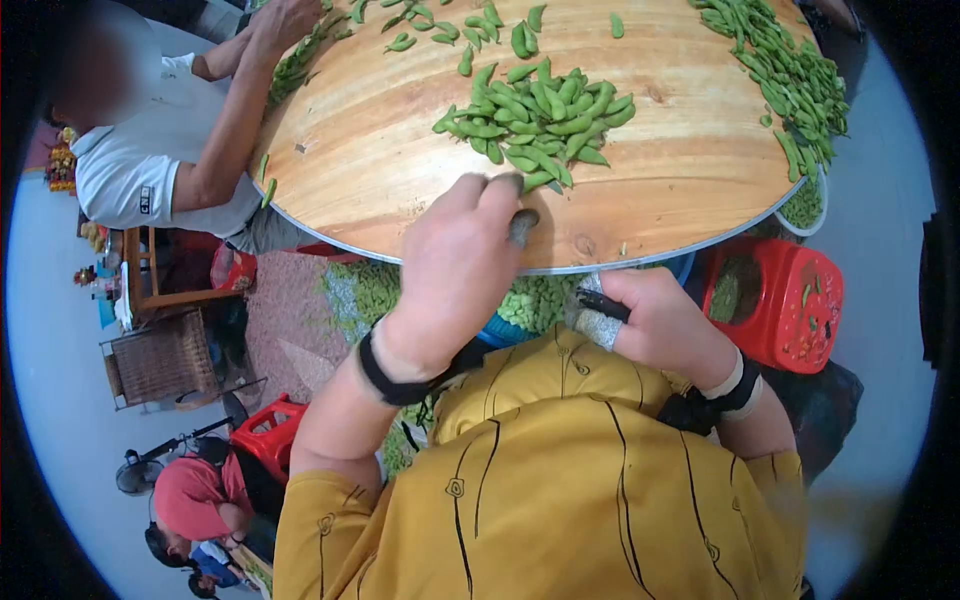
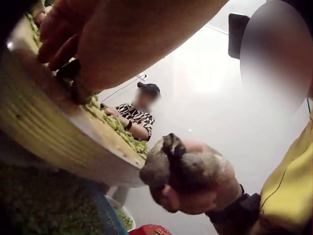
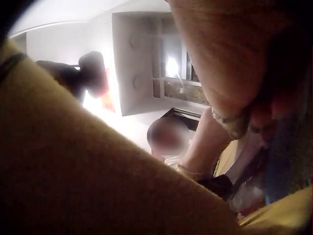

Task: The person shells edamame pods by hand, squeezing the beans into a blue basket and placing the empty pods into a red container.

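Observation:
My left hand is over the near part of the round wooden table, its fingers bent down at the near edge of a heap of green soybean pods. One pod lies right at the fingertips, with the grey-wrapped thumb apart from them. Just off the table's near edge, my right hand grips a small black piece between grey-taped fingers. In the left wrist view the right hand shows its taped thumb and finger pressed around this dark piece, whose kind is unclear.
More pods are heaped at the table's right rim. Below the table edge sits a basin of shelled beans. A red stool and a white bowl stand at right. Another person in a white shirt sits at left.

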Demonstrator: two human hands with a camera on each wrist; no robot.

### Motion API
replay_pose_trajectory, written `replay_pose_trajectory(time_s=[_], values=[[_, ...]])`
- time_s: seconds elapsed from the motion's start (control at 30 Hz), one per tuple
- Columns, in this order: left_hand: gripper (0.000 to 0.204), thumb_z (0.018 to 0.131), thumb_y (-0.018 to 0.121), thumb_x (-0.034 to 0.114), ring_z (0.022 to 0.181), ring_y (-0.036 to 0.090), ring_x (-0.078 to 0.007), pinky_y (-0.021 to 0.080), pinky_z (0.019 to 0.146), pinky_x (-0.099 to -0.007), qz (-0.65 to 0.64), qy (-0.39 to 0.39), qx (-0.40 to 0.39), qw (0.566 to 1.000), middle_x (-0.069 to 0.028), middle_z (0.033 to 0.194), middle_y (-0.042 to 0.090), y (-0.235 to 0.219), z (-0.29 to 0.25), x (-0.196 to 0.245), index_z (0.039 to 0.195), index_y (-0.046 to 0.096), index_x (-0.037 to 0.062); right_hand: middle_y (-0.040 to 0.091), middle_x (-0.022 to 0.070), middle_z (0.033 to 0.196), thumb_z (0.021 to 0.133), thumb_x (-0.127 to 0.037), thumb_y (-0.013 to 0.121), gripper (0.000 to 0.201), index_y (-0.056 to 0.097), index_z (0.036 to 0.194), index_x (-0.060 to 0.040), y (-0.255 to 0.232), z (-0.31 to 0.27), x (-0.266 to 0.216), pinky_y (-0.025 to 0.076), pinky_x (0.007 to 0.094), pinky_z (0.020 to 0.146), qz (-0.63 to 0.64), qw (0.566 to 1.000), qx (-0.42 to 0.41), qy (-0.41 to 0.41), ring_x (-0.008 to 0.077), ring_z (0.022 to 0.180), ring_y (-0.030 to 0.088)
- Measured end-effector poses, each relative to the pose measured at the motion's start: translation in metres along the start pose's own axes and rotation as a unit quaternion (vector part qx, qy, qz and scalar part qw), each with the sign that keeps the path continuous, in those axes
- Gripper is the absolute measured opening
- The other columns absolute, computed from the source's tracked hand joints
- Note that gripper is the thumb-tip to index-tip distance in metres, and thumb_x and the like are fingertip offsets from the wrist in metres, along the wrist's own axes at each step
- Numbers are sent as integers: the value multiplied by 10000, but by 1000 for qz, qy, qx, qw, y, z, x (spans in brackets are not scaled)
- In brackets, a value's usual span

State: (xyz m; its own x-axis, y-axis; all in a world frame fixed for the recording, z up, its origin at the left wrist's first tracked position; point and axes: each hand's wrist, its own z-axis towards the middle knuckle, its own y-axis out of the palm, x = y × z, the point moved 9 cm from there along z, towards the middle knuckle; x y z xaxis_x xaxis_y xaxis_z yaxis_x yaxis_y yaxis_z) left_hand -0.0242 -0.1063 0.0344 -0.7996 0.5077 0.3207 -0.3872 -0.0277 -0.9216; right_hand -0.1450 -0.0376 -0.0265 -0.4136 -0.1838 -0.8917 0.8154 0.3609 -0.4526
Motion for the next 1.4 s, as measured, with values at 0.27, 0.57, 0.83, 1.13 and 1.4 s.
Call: replay_pose_trajectory(time_s=[0.27, 0.57, 0.83, 1.13, 1.4], values=[[200, 716, 568, -17, 738, 587, -343, 489, 619, -406, 27, -10, 36, 999, -156, 824, 572, 13, 8, -6, 909, 562, 38, 581, 205, 744, 786, -69, 670, 212, 581, 964, 4, -23, -12, 5, 476, 350, 616, 60, 995, 63, 58, 373, 685, 579], [156, 920, 524, 4, 710, 561, -73, 481, 632, -226, -555, -208, -201, 780, -21, 894, 616, 54, -26, -4, 1068, 568, -21, 614, 26, 792, 804, 2, 533, 270, 560, 1071, -23, -16, 4, 17, 454, 253, 586, 295, 923, 31, 244, 117, 637, 568], [211, 903, 569, 21, 703, 543, -55, 463, 638, -209, -580, -166, -218, 767, -3, 921, 622, 70, -35, 11, 1113, 583, -6, 594, 10, 866, 795, 27, 506, 301, 564, 1088, -11, -23, 2, 16, 455, 219, 668, 320, 930, 92, 157, 55, 746, 521], [184, 894, 544, 5, 670, 527, -51, 441, 599, -202, -551, -175, -195, 792, 1, 872, 625, 69, -36, 8, 1064, 615, 4, 596, 24, 852, 842, 29, 494, 384, 534, 1222, -10, -23, -3, 2, 473, 244, 706, 240, 960, 47, 137, 76, 771, 556], [214, 803, 596, -6, 666, 598, -204, 489, 619, -346, -166, 67, -73, 981, -123, 824, 637, 25, -27, 29, 1015, 621, 10, 573, -11, 809, 876, 12, 459, 387, 539, 1250, -51, -17, 1, 10, 419, 196, 601, 333, 933, 33, 132, 51, 678, 511]])
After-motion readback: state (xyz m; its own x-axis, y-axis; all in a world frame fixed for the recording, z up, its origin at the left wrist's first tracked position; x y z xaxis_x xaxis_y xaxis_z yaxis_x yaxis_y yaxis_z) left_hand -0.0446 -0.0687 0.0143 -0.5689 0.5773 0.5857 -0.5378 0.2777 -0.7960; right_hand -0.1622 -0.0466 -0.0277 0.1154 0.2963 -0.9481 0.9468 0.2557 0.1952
